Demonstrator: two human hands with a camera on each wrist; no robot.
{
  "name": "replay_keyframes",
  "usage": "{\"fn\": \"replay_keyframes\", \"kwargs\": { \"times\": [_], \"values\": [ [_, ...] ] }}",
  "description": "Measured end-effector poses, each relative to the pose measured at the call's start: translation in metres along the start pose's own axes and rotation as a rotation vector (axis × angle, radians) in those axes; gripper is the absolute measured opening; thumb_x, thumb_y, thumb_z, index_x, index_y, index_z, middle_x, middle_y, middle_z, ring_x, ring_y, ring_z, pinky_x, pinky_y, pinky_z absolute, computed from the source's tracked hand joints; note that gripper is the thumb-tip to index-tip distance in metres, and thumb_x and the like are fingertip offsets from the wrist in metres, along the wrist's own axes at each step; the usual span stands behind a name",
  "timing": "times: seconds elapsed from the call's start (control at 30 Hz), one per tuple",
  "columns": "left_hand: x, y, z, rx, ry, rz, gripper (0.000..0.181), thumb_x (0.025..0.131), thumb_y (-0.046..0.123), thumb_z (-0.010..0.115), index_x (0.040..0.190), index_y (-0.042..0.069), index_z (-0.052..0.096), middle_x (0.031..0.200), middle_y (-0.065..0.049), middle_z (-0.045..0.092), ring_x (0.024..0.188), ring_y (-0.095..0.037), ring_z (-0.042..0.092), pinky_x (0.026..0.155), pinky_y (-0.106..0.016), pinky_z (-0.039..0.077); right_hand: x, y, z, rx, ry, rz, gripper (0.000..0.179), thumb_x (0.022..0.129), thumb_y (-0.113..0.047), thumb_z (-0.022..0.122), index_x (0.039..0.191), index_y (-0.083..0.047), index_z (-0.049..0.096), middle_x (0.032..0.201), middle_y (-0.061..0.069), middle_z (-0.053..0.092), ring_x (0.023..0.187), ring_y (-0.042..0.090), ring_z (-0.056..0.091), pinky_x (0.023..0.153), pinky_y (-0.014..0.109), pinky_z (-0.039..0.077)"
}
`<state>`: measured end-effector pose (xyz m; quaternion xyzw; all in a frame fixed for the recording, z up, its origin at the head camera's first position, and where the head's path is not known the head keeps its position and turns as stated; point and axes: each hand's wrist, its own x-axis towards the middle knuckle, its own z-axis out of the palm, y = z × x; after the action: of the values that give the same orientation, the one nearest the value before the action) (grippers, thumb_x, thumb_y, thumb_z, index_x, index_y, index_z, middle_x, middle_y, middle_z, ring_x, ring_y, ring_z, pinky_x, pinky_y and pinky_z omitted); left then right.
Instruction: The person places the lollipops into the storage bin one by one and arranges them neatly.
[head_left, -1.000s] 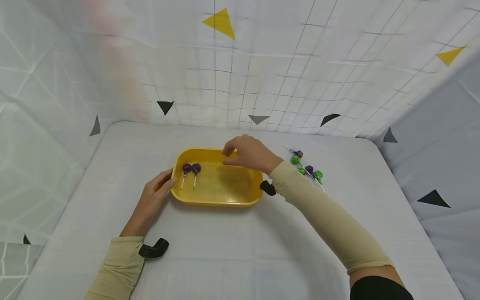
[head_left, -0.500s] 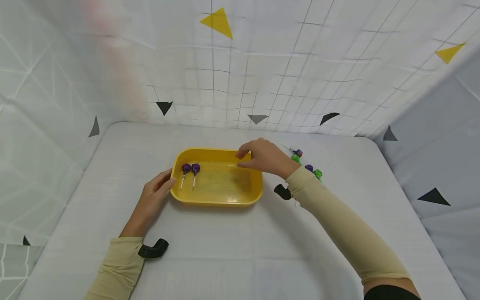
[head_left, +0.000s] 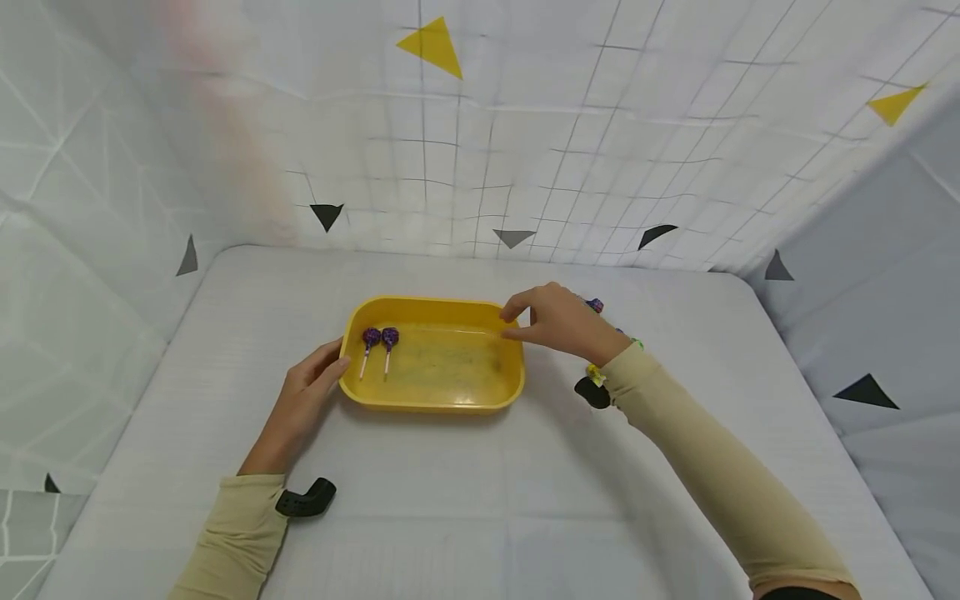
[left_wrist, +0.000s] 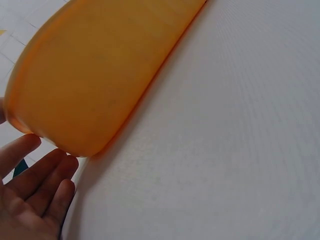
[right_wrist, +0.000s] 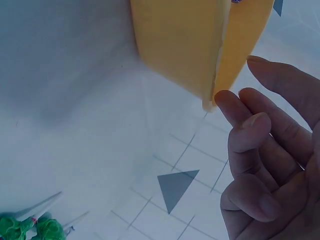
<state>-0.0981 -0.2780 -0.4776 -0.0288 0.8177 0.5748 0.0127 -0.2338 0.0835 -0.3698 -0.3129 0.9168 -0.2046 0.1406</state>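
Observation:
The yellow tray [head_left: 442, 396] sits on the white table, and my left hand [head_left: 303, 387] holds its left end, the thumb lying over the rim. In the left wrist view, fingers [left_wrist: 65, 162] of that hand touch the outer wall. Two purple-wrapped lollipops [head_left: 390, 337] lie side by side inside, toward the left. Over the tray's right end hovers my right hand [head_left: 562, 321], its fingers and thumb spread apart and holding nothing. Green-wrapped lollipops [right_wrist: 50, 228] appear low in the right wrist view.
Behind the right hand and sleeve, more lollipops [head_left: 595, 305] are partly hidden, one with a yellow wrapper [head_left: 596, 374] near the wrist. A white wall with grid lines and triangles [head_left: 512, 238] closes off the back of the table.
My right hand has drawn back to the right, from above the middle of the tray to its right end, covering more of the lollipops. The left hand has stayed put.

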Motion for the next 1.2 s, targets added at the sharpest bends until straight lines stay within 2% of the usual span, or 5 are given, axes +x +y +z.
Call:
{"fn": "replay_keyframes", "kwargs": {
  "times": [0.23, 0.37, 0.6, 0.73, 1.2],
  "values": [
    [0.0, -0.001, -0.002, 0.005, 0.003, 0.008, 0.056, 0.109, 0.043, 0.049, 0.156, 0.013, 0.046, 0.159, -0.009, 0.048, 0.149, -0.027, 0.043, 0.113, -0.011, 0.039, -0.007, 0.007, -0.006, 0.021, 0.011, 0.013, 0.025, 0.093, -0.029, 0.078, 0.115, -0.017, 0.08, 0.106, -0.006, 0.079, 0.078, 0.017, 0.066, 0.071, 0.032, 0.057],
    [-0.001, 0.0, -0.001, -0.007, 0.001, 0.006, 0.055, 0.109, 0.042, 0.051, 0.156, 0.014, 0.046, 0.159, -0.009, 0.049, 0.149, -0.026, 0.043, 0.121, -0.028, 0.04, -0.011, 0.014, -0.007, 0.012, 0.01, 0.037, 0.024, 0.094, -0.03, 0.078, 0.115, -0.019, 0.079, 0.108, -0.005, 0.079, 0.08, 0.015, 0.066, 0.072, 0.031, 0.058],
    [0.0, 0.0, -0.001, -0.008, -0.001, -0.005, 0.057, 0.109, 0.044, 0.05, 0.157, 0.012, 0.045, 0.159, -0.007, 0.049, 0.149, -0.024, 0.043, 0.123, -0.036, 0.039, -0.021, 0.028, -0.013, 0.014, 0.038, 0.075, 0.027, 0.093, -0.029, 0.079, 0.116, -0.016, 0.078, 0.112, 0.0, 0.078, 0.081, 0.018, 0.065, 0.072, 0.032, 0.059],
    [0.0, 0.001, 0.0, -0.013, -0.001, -0.006, 0.057, 0.109, 0.043, 0.05, 0.157, 0.012, 0.045, 0.159, -0.008, 0.049, 0.149, -0.025, 0.043, 0.124, -0.049, 0.036, -0.027, 0.038, -0.018, 0.032, 0.056, 0.094, 0.027, 0.093, -0.03, 0.079, 0.116, -0.017, 0.078, 0.112, 0.001, 0.078, 0.077, 0.02, 0.063, 0.066, 0.032, 0.057],
    [-0.001, 0.004, 0.001, -0.005, 0.003, -0.005, 0.055, 0.109, 0.042, 0.05, 0.156, 0.014, 0.046, 0.159, -0.008, 0.049, 0.149, -0.025, 0.044, 0.123, -0.037, 0.039, -0.046, 0.082, -0.028, 0.008, 0.123, 0.15, 0.025, 0.094, -0.026, 0.078, 0.116, -0.014, 0.078, 0.114, 0.006, 0.078, 0.086, 0.022, 0.063, 0.072, 0.032, 0.055]
  ]
}}
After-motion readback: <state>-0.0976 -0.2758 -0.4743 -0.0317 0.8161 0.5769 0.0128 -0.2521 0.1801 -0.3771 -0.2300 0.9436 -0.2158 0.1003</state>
